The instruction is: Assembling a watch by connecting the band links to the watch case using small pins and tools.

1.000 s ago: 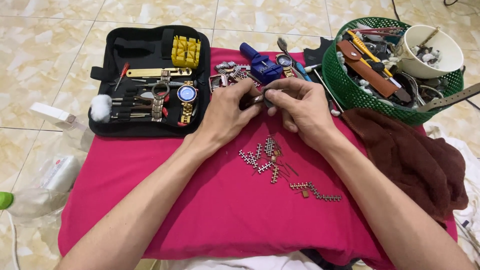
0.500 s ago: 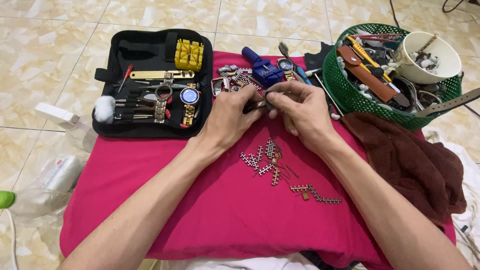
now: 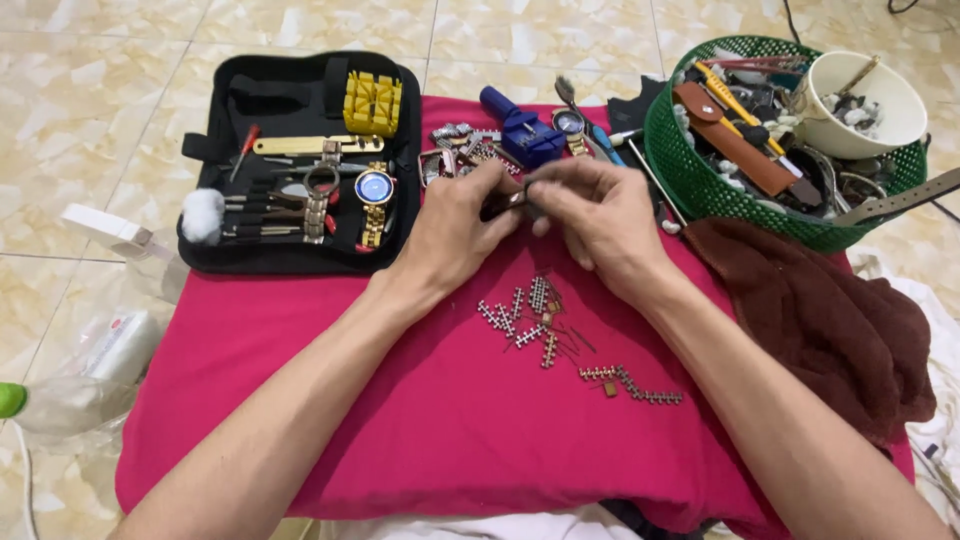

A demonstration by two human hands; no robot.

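1. Here, both hands are meeting over the far middle of the cushion [image 3: 300,420]: the left hand [image 3: 455,235] and the right hand [image 3: 600,225] are each pinching, fingertips nearly closed, one small dark metal piece [image 3: 505,205] between them; what kind of piece it is cannot be told.
2. To my eye, doing this well is calling for a low, steady grip with wrists resting on the cushion, so that anything slipping lands on the cloth.
3. Just nearer the body, loose links [image 3: 525,318] are lying in short, jointed silver and coppery strips, with one longer strip [image 3: 632,383] towards the right edge.
4. Beyond the fingers, a blue plastic tool [image 3: 520,132] is sitting at the far edge.
5. Over the far left corner, a black case [image 3: 300,255] is lying open, holding a blue-faced watch [image 3: 374,188] and a yellow ridged block [image 3: 373,103].
6. Past the right edge, a green mesh basket [image 3: 690,180] is holding straps and a white cup [image 3: 860,105]; a brown, nappy cloth [image 3: 830,320] is slumping beside it.
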